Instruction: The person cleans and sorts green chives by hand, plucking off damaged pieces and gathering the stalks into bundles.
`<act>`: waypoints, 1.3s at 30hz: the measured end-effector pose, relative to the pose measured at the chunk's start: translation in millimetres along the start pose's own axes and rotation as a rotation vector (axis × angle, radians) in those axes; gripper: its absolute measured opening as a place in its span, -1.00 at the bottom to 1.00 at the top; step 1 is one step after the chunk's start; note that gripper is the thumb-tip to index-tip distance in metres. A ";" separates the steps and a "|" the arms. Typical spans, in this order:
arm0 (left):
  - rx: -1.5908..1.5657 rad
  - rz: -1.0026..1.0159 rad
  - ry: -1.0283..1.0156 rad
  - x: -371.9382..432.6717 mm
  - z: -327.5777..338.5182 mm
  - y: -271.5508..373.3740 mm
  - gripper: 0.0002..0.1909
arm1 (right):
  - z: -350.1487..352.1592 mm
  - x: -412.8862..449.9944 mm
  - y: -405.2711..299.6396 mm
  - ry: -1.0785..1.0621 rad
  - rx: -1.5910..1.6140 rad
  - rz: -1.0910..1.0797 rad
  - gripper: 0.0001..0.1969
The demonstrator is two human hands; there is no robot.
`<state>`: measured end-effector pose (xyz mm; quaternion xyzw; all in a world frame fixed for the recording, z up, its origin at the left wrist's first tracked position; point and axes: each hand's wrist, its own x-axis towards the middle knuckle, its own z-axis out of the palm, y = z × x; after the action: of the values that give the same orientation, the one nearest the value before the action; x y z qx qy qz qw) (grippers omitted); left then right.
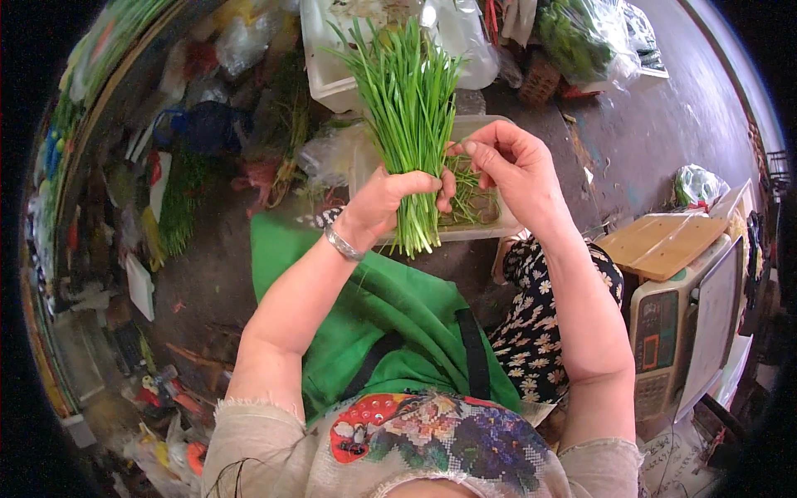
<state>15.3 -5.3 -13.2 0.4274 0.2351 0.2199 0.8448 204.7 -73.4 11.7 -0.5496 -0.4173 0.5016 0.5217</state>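
My left hand (pixel 408 190) is wrapped around the lower part of a thick bundle of garlic chives (pixel 408 106). The green leaf tips point away from me, and the pale cut ends stick out below the fist. Just right of the bundle, my right hand (pixel 514 165) has its thumb and forefinger pinched together at a thin green blade (pixel 462 144). Below both hands stands a translucent plastic tub (pixel 464 233), partly hidden by the bundle. Loose chive trimmings (pixel 467 196) lie inside it.
A white foam box (pixel 333 87) stands beyond the tub. Bagged greens (pixel 576 43) lie at the upper right. A digital scale (pixel 660 330) with a wooden board (pixel 663 246) on top is at my right. A green apron (pixel 373 311) covers my lap. Clutter fills the left-hand floor.
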 end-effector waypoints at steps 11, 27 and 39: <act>0.086 -0.061 -0.016 -4.1 9.5 -2.8 -0.41 | 3.5 7.5 3.0 0.099 -0.081 0.038 -0.86; -0.072 -0.146 0.117 -10.2 6.8 4.9 -0.53 | -8.3 9.4 2.2 0.023 -0.149 -0.052 -0.88; -0.041 -0.142 0.140 -8.3 4.8 4.8 -0.58 | -11.6 8.7 -2.7 -0.015 -0.004 -0.059 -0.89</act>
<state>10.6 -10.4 -5.1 0.3759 0.3186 0.1935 0.8484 217.6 -66.4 12.8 -0.5344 -0.4380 0.4894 0.5321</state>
